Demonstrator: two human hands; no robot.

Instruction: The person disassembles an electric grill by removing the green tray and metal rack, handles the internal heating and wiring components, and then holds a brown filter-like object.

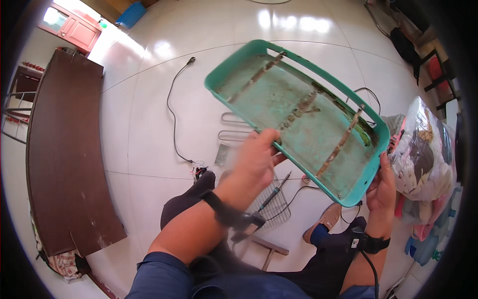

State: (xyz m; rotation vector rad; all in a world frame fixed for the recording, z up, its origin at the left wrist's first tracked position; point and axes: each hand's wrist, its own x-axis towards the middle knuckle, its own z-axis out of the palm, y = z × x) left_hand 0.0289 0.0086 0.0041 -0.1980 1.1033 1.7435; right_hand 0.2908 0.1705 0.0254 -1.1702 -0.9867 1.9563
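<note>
A shallow green casing point(298, 119) with rounded corners is held up and tilted between my hands. Its inside shows brown, rusty crosswise strips and dark stains, and a long slot opens in its far wall. My left hand point(256, 159) pinches the near long rim, thumb over the edge and fingers beneath. At the right end, my right hand point(381, 184) grips the corner from outside, with some fingers hidden behind it. On the floor below lie a bent metal heating element point(234, 135), a small grey plate point(222, 154), a wire rack point(274, 212) and a soldering iron point(275, 192).
A black power cord point(171, 107) with a plug stretches over the pale tiled floor to a small wired part point(200, 172). A brown table point(69, 149) stands at left. On the right are a stuffed clear plastic bag point(423, 154) and blue water bottles point(423, 249).
</note>
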